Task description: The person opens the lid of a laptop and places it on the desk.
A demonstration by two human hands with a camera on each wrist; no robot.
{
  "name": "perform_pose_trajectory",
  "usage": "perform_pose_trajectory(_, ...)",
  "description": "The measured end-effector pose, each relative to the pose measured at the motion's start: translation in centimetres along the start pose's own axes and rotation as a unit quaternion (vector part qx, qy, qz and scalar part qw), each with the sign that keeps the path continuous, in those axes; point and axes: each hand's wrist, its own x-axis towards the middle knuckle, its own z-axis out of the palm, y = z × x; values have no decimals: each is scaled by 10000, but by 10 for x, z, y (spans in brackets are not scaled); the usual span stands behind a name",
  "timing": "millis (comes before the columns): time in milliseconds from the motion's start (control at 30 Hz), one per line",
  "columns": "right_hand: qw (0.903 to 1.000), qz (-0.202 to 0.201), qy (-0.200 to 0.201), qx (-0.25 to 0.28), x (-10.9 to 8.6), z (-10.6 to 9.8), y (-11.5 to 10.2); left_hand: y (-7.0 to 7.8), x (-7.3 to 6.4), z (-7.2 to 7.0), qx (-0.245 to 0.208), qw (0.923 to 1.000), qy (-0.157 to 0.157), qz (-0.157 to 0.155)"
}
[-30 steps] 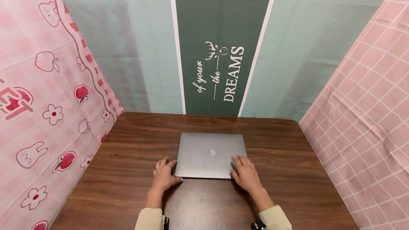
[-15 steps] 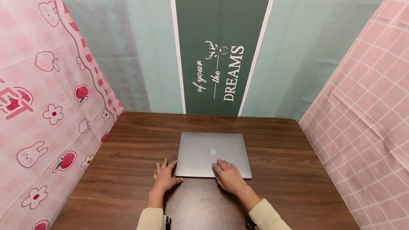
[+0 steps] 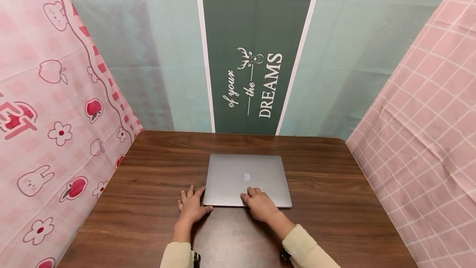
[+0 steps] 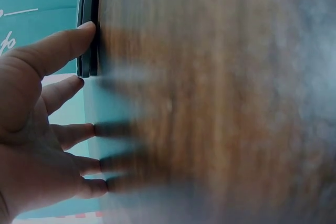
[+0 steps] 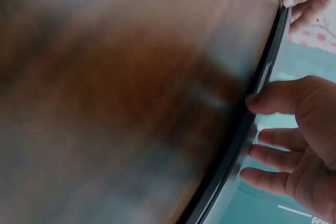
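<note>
R hand now shifted to abt mid of closed laptop front edge, thumb against it, fingers loose; L hand unmoved, spread at near-L corner.

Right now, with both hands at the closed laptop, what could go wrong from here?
The laptop could slide across the table if pushed, since the right hand is at its near edge. If its lid is raised, the whole laptop might come up too: the left hand is only at the near left corner.
</note>
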Motion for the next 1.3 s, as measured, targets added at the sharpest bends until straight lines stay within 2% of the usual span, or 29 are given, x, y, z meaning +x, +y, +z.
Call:
perform_pose_trajectory(200,9989,-417,48,211,5,-6,10,0,0,0,-58,10000,12,2)
perform_pose_trajectory(400,9979,-628,-68,-113,8,-11,10,-1,0,0,-85,9999,50,-22)
perform_pose_trajectory(500,9947,-726,275,-670,9,-11,5,-1,0,0,-119,9999,48,-42)
perform_pose_trajectory(600,9864,-795,751,-1231,8,-7,1,-1,0,0,-143,9999,51,-43)
perform_pose_trajectory(700,9816,-817,977,-1420,7,-5,-1,0,0,0,-182,9998,63,-57)
perform_pose_trajectory(1100,9734,-1190,1625,-1095,4,-13,9,2,1,-1,-163,9997,109,-172)
perform_pose_trajectory(1200,9727,-1219,1601,-1155,5,-20,10,2,1,-1,-195,9996,108,-179)
perform_pose_trajectory(1300,9761,-1150,1434,-1160,8,-28,12,2,1,-1,-186,9996,135,-138)
